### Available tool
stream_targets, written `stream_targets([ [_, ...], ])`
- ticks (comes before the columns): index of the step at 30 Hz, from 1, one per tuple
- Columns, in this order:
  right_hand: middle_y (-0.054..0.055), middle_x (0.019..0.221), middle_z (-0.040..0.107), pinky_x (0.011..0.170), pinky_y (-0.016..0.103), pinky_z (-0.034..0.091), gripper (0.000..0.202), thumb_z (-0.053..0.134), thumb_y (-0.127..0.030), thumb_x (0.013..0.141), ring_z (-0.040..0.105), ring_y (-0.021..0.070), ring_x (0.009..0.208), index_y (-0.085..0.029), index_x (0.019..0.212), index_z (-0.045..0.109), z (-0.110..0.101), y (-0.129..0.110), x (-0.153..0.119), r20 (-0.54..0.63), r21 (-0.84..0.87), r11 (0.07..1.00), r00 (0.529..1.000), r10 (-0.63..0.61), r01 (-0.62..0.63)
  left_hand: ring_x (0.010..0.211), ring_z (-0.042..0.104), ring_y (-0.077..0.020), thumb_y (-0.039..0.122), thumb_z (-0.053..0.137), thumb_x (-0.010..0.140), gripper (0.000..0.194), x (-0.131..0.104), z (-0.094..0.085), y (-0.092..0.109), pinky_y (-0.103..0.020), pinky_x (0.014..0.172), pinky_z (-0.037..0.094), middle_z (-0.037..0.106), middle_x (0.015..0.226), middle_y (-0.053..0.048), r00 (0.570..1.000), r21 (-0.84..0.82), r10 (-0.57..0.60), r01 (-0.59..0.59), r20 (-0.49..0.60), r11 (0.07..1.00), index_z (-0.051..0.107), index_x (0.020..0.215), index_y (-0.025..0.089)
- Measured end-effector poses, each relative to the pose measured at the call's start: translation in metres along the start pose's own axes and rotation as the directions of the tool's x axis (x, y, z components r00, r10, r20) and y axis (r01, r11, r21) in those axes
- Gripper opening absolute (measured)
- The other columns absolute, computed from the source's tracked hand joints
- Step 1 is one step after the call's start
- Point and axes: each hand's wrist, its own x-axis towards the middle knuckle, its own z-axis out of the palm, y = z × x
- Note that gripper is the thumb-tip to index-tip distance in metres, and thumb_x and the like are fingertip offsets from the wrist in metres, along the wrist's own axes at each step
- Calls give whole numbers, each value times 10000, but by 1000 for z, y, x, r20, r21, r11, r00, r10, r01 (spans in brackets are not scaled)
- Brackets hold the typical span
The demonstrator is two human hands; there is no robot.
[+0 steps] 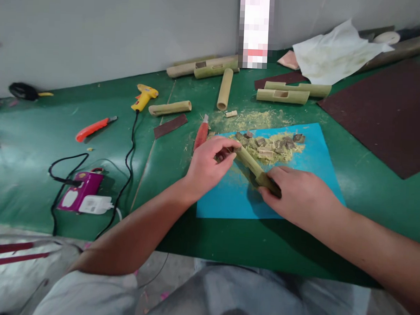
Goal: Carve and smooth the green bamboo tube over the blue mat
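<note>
A bamboo tube (pixel 250 162) with an opening cut in its side slants between my hands, above a blue sheet (pixel 225 202). My left hand (pixel 211 162) pinches its upper left end between thumb and fingers. Around the lower right end, my right hand (pixel 295 193) is closed, palm partly hiding the tube. Behind the tube, a heap of shavings and dark bamboo chips (pixel 273 146) lies on the sheet. Just beyond my left hand is a red-handled tool (pixel 201 133).
On the green table (pixel 175 165) are a yellow glue gun (pixel 145 97), an orange cutter (pixel 94 129), a purple power box (pixel 81 191) with cords, several bamboo pieces (pixel 225 89), a dark brown sheet (pixel 389 114) and a white cloth (pixel 336 54).
</note>
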Motion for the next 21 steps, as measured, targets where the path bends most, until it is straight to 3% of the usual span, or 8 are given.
stream_targets([
  [4, 71, 850, 706, 571, 333, 263, 148, 579, -317, 960, 612, 193, 683, -216, 865, 631, 0, 0, 1, 0, 0, 1000, 1000, 2, -2, 794, 684, -127, 121, 631, 944, 175, 3, 2, -1, -251, 738, 595, 759, 1008, -45, 998, 104, 66, -67, 9, 992, 745, 1059, 188],
  [9, 65, 847, 702, 567, 333, 262, 145, 582, -311, 949, 601, 180, 666, -217, 850, 631, 4, 1, 2, -31, 21, 1000, 1000, 3, -2, 1008, 729, -181, 119, 543, 1004, 231, 5, 3, -1, -323, 920, 609, 766, 1057, -58, 978, 223, 195, -207, 73, 953, 746, 1074, 205],
  [12, 64, 853, 704, 564, 333, 254, 149, 579, -319, 952, 605, 180, 676, -212, 866, 637, 5, 2, 2, -15, 18, 1000, 1000, 12, -11, 1013, 735, -186, 137, 590, 1000, 181, 4, 1, 0, -329, 938, 610, 764, 1043, -64, 967, 242, 241, -255, 87, 936, 751, 1058, 198],
  [17, 68, 875, 711, 565, 331, 260, 158, 576, -326, 949, 622, 192, 693, -208, 880, 655, 4, 1, 3, 1, 22, 1000, 1000, 16, -16, 996, 735, -191, 196, 651, 996, 97, 3, 1, 0, -334, 934, 612, 766, 1045, -64, 969, 239, 218, -241, 119, 941, 745, 1022, 200],
  [21, 72, 889, 715, 564, 331, 270, 152, 577, -319, 953, 627, 194, 700, -210, 881, 655, 4, 2, 3, 1, 23, 1000, 1000, 13, -13, 832, 716, -147, 194, 651, 978, 143, 3, 2, -1, -267, 796, 615, 764, 1032, -52, 986, 232, 134, -155, 101, 960, 728, 1100, 195],
])
